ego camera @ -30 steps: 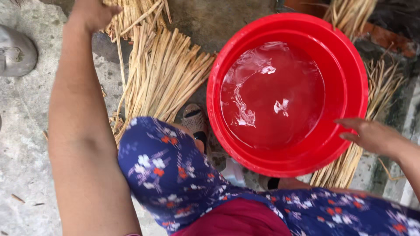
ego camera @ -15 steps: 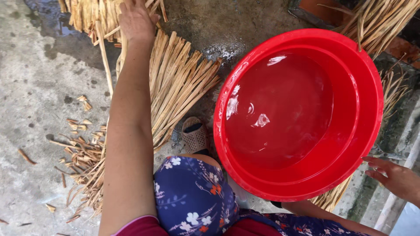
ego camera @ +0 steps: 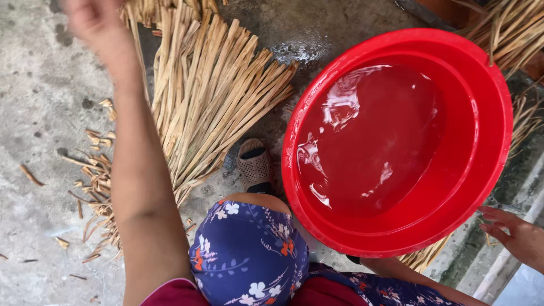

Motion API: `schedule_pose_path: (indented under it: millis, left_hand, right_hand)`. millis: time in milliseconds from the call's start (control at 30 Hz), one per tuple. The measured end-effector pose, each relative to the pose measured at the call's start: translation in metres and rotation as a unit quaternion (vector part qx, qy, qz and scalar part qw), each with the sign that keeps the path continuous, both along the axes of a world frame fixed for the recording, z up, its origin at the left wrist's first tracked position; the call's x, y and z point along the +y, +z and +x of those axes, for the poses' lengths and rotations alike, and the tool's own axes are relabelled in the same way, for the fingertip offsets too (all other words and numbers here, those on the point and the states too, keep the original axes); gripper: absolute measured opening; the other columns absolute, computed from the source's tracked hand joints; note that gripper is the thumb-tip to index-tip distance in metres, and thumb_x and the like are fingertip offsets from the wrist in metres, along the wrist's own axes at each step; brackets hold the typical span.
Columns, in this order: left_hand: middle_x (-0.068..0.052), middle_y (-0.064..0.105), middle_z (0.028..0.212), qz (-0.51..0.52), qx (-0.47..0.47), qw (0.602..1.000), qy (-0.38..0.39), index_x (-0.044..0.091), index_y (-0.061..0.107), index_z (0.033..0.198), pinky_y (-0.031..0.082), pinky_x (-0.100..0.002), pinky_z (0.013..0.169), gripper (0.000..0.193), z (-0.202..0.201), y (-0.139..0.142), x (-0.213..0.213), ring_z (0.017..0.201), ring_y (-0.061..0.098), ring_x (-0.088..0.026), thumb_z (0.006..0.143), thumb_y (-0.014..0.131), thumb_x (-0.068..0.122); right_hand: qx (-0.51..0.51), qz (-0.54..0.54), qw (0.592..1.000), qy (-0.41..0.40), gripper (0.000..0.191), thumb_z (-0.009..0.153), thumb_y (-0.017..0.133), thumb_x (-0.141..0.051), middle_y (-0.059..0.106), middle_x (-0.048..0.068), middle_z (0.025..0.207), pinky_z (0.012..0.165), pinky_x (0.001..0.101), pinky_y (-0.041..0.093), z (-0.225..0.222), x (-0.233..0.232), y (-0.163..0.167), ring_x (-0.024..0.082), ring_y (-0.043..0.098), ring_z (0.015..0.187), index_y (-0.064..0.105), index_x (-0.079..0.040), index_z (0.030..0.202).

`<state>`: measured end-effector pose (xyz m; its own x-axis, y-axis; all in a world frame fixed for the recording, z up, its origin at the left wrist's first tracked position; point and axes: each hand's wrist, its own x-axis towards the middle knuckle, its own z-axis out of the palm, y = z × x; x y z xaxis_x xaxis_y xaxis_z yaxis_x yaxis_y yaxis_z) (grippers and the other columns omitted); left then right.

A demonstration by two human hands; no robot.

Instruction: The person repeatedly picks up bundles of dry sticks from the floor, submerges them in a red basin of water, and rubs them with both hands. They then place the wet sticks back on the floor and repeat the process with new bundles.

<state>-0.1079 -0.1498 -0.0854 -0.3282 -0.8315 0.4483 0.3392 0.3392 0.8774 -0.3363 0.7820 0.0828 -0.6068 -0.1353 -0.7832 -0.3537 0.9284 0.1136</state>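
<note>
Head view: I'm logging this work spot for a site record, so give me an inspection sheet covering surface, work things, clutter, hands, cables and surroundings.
Surface: rough grey concrete floor, wet patch above the basin.
Work things: fanned bundle of tan split reed strips on the floor; red plastic basin holding clear water, beside the bundle.
Clutter: short reed offcuts scattered left of the bundle.
Hands: left hand raised over the bundle's top, blurred, holding nothing visible; right hand open, just off the basin's lower right rim, empty.
Cables: nothing seen.
Surroundings: more reed strips at top right; sandalled foot between bundle and basin; floral-clothed knee.
</note>
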Motion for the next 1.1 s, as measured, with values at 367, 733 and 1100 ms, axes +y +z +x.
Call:
schedule_pose_path:
  millis: [367, 733, 1100]
  left_hand:
    - [-0.021, 0.072, 0.105, 0.403, 0.345, 0.847, 0.011, -0.004, 0.064, 0.115, 0.064, -0.03, 0.073, 0.03, 0.122, 0.042, 0.116, 0.085, 0.072, -0.022, 0.104, 0.062, 0.025]
    - [-0.018, 0.044, 0.154, 0.235, -0.349, 0.905, 0.068, 0.004, 0.035, 0.154, 0.056, -0.042, 0.106, 0.083, 0.109, -0.016, 0.094, 0.13, 0.056, -0.033, 0.084, 0.077, 0.018]
    - [-0.021, 0.057, 0.137, 0.108, -0.806, 0.578, -0.07, 0.008, 0.033, 0.154, 0.049, -0.046, 0.104, 0.11, 0.119, -0.056, 0.101, 0.123, 0.058, -0.033, 0.074, 0.079, 0.067]
  right_hand:
    - [0.009, 0.044, 0.996, 0.076, 0.057, 0.095, 0.065, -0.032, 0.073, 0.007, 0.133, 0.087, 0.038, 0.067, 0.005, -0.015, 0.002, 0.017, 0.076, 0.112, 0.054, -0.018, 0.149]
    - [-0.003, -0.001, 1.0, 0.017, 0.06, 0.094, 0.063, -0.032, 0.07, 0.011, 0.134, 0.092, 0.0401, 0.063, 0.015, 0.002, 0.012, 0.021, 0.072, 0.116, 0.053, -0.017, 0.151]
    - [0.005, 0.035, 0.999, 0.023, 0.059, 0.096, 0.06, -0.038, 0.07, 0.009, 0.135, 0.095, 0.0421, 0.063, 0.013, 0.006, 0.012, 0.021, 0.07, 0.12, 0.051, -0.023, 0.152]
